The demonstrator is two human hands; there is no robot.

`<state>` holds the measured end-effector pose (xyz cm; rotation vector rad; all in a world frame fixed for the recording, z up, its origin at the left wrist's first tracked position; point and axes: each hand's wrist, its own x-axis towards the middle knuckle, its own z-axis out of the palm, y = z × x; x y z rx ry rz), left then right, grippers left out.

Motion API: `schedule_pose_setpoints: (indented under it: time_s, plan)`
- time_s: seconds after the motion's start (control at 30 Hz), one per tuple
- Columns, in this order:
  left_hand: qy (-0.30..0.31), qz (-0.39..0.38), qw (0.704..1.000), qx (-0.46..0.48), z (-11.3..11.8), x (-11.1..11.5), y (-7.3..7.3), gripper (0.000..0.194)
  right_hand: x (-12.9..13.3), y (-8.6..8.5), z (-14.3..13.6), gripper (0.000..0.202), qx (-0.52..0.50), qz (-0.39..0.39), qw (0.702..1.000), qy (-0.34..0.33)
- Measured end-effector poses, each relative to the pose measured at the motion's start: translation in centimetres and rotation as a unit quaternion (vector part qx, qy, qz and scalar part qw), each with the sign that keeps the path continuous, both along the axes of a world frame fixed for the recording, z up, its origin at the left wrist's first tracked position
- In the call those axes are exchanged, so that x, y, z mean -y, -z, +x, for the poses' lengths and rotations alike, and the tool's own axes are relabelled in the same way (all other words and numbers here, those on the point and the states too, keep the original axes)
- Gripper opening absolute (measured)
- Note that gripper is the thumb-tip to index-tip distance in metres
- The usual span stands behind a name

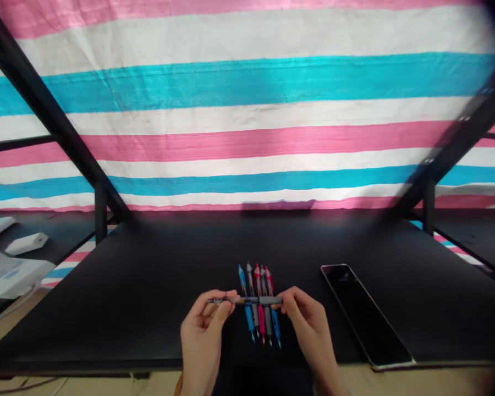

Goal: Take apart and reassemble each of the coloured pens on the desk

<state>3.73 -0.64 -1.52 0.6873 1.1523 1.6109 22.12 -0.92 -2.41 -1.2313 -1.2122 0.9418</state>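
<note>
A clear-barrelled pen with a grey grip (268,300) is held level between both hands above the table. My left hand (208,322) pinches its clear end, fingers closed. At the grey end, my right hand (307,319) grips near the tip with thumb and fingers, which hide the tip itself. Behind and below the held pen lie several pens side by side, among them a blue pen (248,318), a pink pen (262,320) and a grey pen (268,318). They point roughly away from me, and the held pen crosses over their middles.
A dark-screened phone (367,316) lies on the black table (169,258) right of my right hand. Black frame bars (61,126) rise at both sides, before a striped sheet (247,143). White devices (14,275) sit on a neighbouring surface at the left.
</note>
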Motion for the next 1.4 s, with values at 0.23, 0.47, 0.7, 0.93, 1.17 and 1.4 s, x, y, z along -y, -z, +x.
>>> schedule_pose_setpoints:
  time_s: [0.23, 0.47, 0.7, 0.93, 1.17, 1.4]
  plan:
    - [-0.006, -0.012, 0.999, 0.029, 0.0, -0.4, -0.2, 0.036, 0.1, -0.2, 0.0, 0.033, -0.002, -0.005, 1.0, -0.009]
    - [-0.009, -0.007, 1.0, 0.018, 0.1, -0.3, -0.3, 0.035, 0.0, -0.5, -0.1, 0.028, -0.017, -0.002, 1.0, -0.011]
    - [-0.003, 0.003, 1.0, 0.008, -0.1, -0.2, 0.0, 0.034, -0.1, -0.2, -0.1, 0.026, -0.043, -0.005, 0.999, -0.012]
    - [-0.018, 0.009, 1.0, 0.012, -0.2, -0.4, 0.1, 0.036, 0.1, 0.9, 0.5, 0.023, -0.082, -0.018, 0.996, 0.015]
    - [-0.073, 0.048, 0.995, 0.043, -0.3, -0.6, 0.2, 0.033, -0.1, 1.3, 0.8, 0.015, -0.209, 0.052, 0.972, 0.09]
    - [-0.031, 0.034, 0.996, 0.076, -0.6, -0.6, -0.1, 0.029, -0.1, 1.5, 1.0, 0.012, -0.24, 0.051, 0.964, 0.101]
